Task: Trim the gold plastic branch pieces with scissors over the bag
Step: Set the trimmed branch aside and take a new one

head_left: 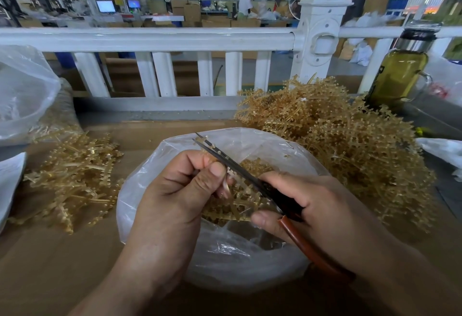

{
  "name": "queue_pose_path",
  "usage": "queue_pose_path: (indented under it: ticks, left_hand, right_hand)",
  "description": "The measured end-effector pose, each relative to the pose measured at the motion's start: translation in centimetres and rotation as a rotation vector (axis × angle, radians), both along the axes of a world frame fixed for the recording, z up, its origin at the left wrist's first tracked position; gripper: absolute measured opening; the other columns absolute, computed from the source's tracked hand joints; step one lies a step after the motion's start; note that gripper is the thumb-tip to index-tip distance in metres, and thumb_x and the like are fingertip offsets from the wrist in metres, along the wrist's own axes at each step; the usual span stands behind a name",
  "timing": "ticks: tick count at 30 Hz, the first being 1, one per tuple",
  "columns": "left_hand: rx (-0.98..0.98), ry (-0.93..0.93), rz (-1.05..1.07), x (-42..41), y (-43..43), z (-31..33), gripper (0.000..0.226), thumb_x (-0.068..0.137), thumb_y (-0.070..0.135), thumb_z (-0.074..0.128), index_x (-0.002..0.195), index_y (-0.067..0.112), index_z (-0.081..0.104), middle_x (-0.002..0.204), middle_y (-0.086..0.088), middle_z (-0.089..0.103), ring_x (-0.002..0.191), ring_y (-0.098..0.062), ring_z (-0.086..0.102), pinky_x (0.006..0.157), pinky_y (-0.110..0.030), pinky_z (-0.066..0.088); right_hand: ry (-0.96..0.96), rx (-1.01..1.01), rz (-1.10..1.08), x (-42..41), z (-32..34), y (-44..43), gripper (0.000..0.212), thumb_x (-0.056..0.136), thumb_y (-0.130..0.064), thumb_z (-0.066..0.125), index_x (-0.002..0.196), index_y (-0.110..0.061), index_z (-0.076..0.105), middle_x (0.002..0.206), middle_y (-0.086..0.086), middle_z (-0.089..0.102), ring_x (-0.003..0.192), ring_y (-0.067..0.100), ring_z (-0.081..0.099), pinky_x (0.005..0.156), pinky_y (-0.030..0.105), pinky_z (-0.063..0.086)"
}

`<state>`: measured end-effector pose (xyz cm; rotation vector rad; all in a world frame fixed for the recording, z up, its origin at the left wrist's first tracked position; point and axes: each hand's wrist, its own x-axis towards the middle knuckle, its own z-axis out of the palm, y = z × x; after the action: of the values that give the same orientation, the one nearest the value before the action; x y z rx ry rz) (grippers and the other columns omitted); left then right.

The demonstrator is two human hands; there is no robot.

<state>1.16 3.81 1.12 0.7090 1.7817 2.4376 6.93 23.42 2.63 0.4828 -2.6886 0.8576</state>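
Observation:
My left hand point(178, 190) pinches a gold plastic branch piece point(226, 183) between thumb and fingers, above the open clear plastic bag point(225, 260). My right hand point(315, 205) grips the red-handled scissors point(250, 178). Their dark blades point up and left, slightly parted around the tip of the piece. Gold offcuts point(240, 205) lie inside the bag under both hands.
A big heap of gold branch pieces point(350, 140) sits to the right, a smaller pile point(75, 175) to the left, all on a cardboard surface point(62, 265). A glass bottle point(400, 70) stands at the far right, a clear bag point(22, 90) at the far left, a white railing point(150, 38) behind.

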Motion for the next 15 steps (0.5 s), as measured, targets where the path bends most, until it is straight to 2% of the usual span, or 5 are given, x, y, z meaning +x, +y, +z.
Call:
queue_pose_path:
  ticks: [15]
  left_hand:
    - [0.035, -0.031, -0.014, 0.03, -0.16, -0.05, 0.016, 0.086, 0.024, 0.065, 0.071, 0.018, 0.066, 0.070, -0.006, 0.061, 0.068, -0.015, 0.056, 0.067, -0.021, 0.051]
  right_hand:
    - [-0.004, -0.012, -0.032, 0.15, 0.03, -0.41, 0.032, 0.086, -0.059, 0.062, 0.100, -0.030, 0.064, 0.071, -0.007, 0.056, 0.060, 0.011, 0.056, 0.048, 0.019, 0.037]
